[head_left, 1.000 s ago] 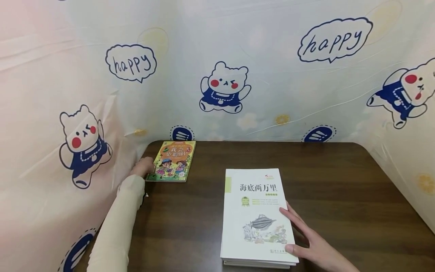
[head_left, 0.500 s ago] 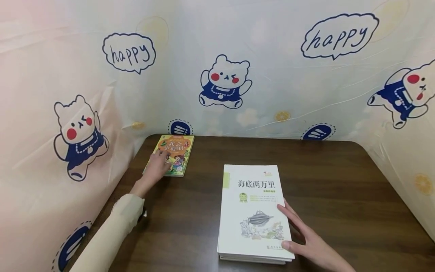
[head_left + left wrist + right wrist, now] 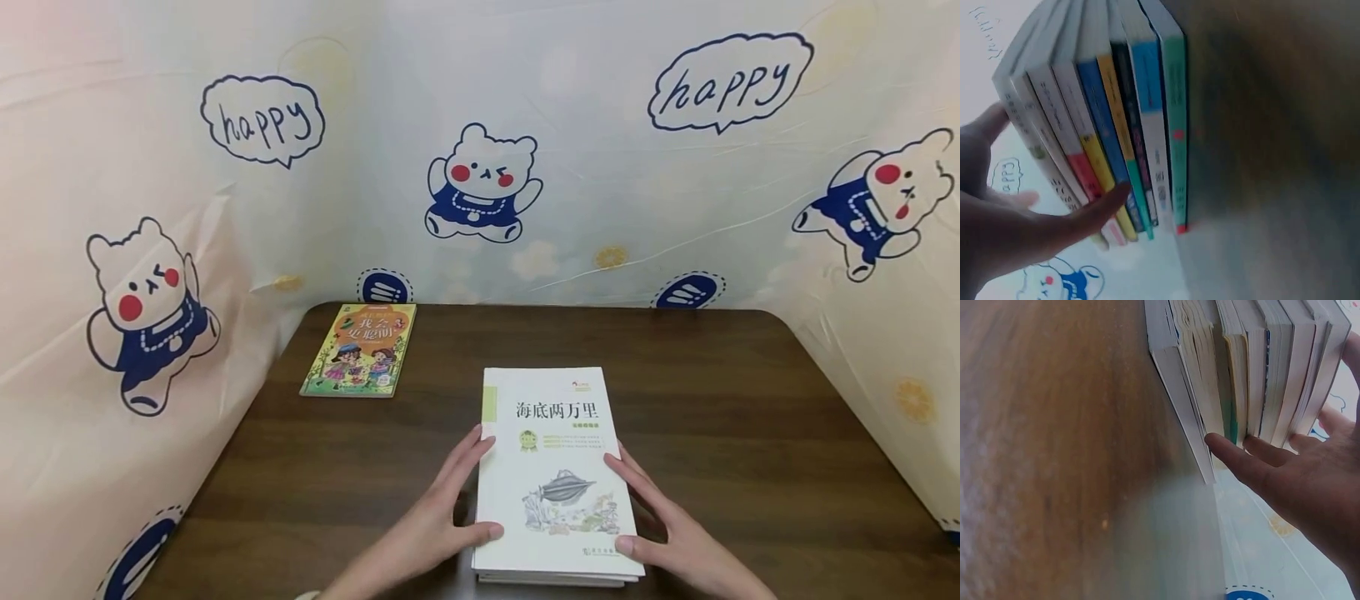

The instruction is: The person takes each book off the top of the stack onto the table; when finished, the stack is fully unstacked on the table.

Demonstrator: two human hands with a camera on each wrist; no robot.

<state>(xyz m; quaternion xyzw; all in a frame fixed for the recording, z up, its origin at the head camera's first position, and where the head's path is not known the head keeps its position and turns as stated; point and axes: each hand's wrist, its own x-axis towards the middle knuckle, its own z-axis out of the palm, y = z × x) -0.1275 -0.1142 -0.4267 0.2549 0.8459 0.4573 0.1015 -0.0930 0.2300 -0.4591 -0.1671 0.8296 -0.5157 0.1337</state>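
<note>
1. Two hands, one on each side of the books. The left hand (image 3: pixel 431 523) has straight, widely parted fingers at the spines, thumb tip over the cover's edge.
2. The right hand (image 3: pixel 678 533) is likewise spread wide, fingertips against the page edges, thumb tip over the opposite edge.
3. One stack of books (image 3: pixel 1100 119) between the hands, lying flat near the table's front; nine spines can be counted, their small lettering too blurred to read.
4. Its white top book (image 3: pixel 555 467) reads "海底两万里", with one rosette, one grey vessel drawing and small illegible lines.
5. One brown table (image 3: pixel 712 400) beneath.
6. One yellow-and-orange book (image 3: pixel 360 350) at the far left corner, well apart, reading "我会更聪明" above two cartoon children.
7. Farthest, a printed cloth (image 3: pixel 337 208): two bubbles (image 3: pixel 262 122) reading "happy", three bears (image 3: pixel 483 183).
</note>
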